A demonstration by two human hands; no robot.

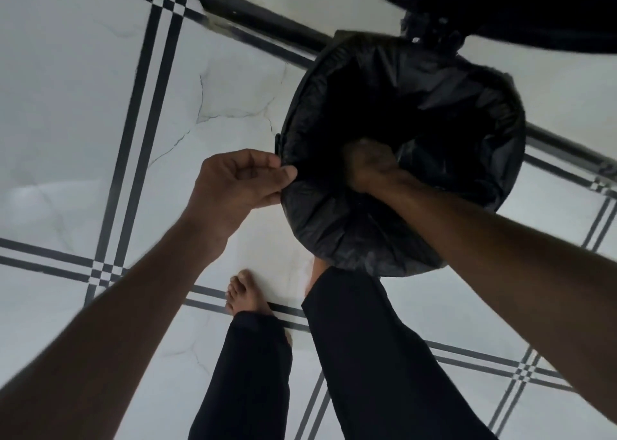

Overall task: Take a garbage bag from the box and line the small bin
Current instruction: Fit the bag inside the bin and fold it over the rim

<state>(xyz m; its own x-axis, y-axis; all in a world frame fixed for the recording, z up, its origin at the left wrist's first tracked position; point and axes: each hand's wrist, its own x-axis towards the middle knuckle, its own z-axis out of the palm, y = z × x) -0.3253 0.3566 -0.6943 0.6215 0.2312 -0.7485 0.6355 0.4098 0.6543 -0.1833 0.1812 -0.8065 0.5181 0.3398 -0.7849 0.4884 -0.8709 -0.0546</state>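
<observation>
A black garbage bag point(337, 232) lies draped over the round small bin point(278, 142), whose dark opening faces up at the centre right of the head view. My left hand point(240, 182) pinches the bag's edge at the bin's near-left rim between thumb and fingers. My right hand point(370, 166) reaches down inside the bag's mouth, fingers curled against the plastic at the near rim. The bin's body is almost wholly hidden under the bag. No bag box is visible.
White marble-look floor tiles with black stripe borders point(133, 106) surround the bin. My bare left foot point(243, 292) and dark trouser legs point(367, 356) stand just in front of it. A large dark object point(534, 12) hangs over the top right.
</observation>
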